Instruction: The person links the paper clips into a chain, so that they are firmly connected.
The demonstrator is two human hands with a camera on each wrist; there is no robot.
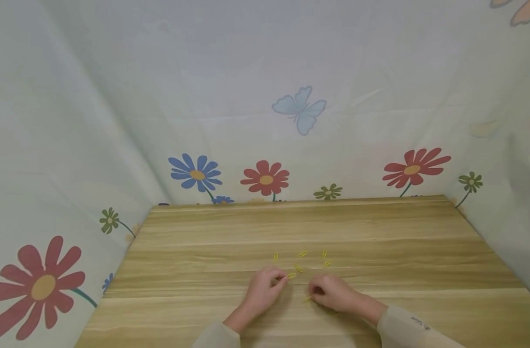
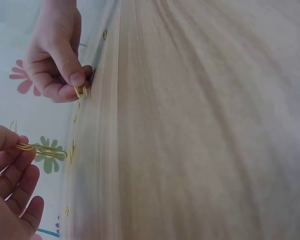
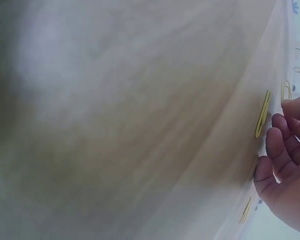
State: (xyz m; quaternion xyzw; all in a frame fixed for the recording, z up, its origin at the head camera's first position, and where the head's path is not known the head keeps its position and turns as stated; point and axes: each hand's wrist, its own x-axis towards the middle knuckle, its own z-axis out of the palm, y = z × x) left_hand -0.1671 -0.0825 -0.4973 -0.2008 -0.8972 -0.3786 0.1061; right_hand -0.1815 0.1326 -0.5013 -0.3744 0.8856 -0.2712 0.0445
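Observation:
Thumb and fingertips of my left hand [image 1: 263, 290] pinch a yellow paper clip [image 1: 292, 275]. In the left wrist view that hand [image 2: 15, 187] holds clip wire [image 2: 25, 147], and another clip length stretches out beyond the fingertips; whether they are linked I cannot tell. My right hand [image 1: 334, 293] pinches a second yellow paper clip [image 1: 307, 299] a short way to the right. The right wrist view has this clip [image 3: 286, 91] upright above the thumb of the right hand [image 3: 290, 155]. The hands are apart, low over the table.
Loose yellow paper clips lie on the wood-grain table [image 1: 182, 270] beyond the hands, among them one left [image 1: 275, 257], one in the middle [image 1: 301, 254] and one right [image 1: 327, 263]. A flower-printed cloth [image 1: 230, 116] hangs behind the table and along its sides.

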